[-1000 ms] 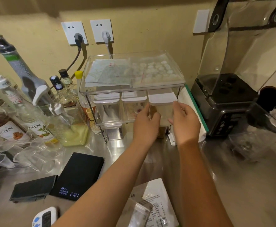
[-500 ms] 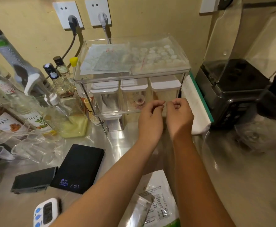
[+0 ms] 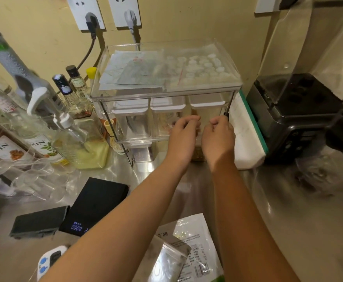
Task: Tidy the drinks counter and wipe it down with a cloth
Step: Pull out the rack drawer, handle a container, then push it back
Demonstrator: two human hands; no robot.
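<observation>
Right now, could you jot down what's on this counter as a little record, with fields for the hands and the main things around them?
Rack: clear, two tiers, white-lidded containers under the top tray
Left hand: fingers curled, in front of the lower shelf; grip unclear
Right hand: fingers curled, close beside the left; grip unclear
Left of rack: syrup bottles
Right of rack: blender base
Nearest the camera: black scale with its display lit, printed packets

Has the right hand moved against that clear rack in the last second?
Yes. Against the rack, the right hand has sunk a little below the white lid, fingers now curled.
</observation>
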